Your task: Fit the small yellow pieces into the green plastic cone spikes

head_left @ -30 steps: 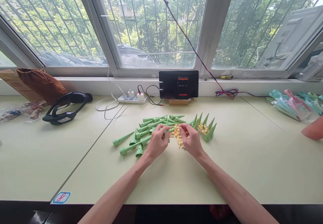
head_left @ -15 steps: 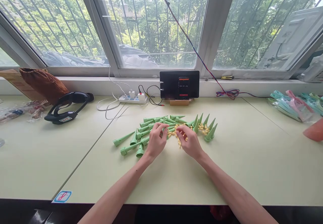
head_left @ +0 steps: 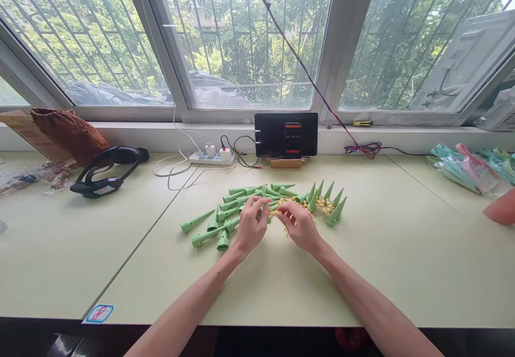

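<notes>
My left hand (head_left: 252, 227) is closed around a green plastic cone spike (head_left: 264, 191); its tip shows above my fingers and the rest is mostly hidden. Just to the right, my right hand (head_left: 302, 227) has thumb and forefinger pinched on a small yellow plastic piece (head_left: 274, 213), largely covered by the fingertips. Between and behind the hands lies a pile of small yellow pieces (head_left: 286, 230). Several green spikes (head_left: 211, 236) lie heaped to the left and behind. On the right, several green cones (head_left: 333, 217) stand upright with their points up, among more yellow pieces (head_left: 324, 205).
A black tablet (head_left: 269, 134) with a phone-like timer display stands at the back. A white power strip (head_left: 213, 157) with cables sits left of it. Further left are a black headset (head_left: 108, 172) and a brown pouch (head_left: 68, 132). Plastic-wrapped items (head_left: 462, 166) lie far right.
My right hand has shifted slightly left, bringing its fingertips closer to my left hand. My left hand has moved slightly right with the green spike. The pile looks unchanged.
</notes>
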The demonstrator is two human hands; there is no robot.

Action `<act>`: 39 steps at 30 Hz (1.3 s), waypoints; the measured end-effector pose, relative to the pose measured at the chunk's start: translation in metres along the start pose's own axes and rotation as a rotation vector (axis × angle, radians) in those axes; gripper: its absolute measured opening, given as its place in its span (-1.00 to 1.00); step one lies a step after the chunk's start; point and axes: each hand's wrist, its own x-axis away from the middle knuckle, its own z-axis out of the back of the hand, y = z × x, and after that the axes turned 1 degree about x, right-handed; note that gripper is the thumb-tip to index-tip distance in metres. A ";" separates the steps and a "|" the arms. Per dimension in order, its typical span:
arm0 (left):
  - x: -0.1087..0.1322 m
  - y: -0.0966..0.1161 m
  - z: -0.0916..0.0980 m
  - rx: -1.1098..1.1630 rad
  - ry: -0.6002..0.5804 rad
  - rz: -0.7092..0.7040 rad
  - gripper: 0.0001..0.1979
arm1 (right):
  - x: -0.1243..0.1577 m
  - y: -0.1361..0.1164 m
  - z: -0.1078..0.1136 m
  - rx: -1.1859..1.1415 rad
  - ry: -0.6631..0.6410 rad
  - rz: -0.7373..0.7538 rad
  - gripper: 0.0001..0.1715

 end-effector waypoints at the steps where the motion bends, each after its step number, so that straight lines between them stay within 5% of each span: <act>1: 0.000 0.000 0.000 0.005 -0.003 -0.003 -0.78 | 0.000 0.000 0.000 -0.003 -0.002 0.000 -0.85; 19: -0.001 0.000 0.000 0.260 -0.100 0.202 -0.75 | 0.000 0.003 -0.002 -0.011 -0.004 0.016 -0.82; 39: 0.001 -0.003 -0.001 0.072 -0.093 -0.071 -0.78 | 0.000 0.002 -0.001 0.019 -0.020 -0.019 -0.81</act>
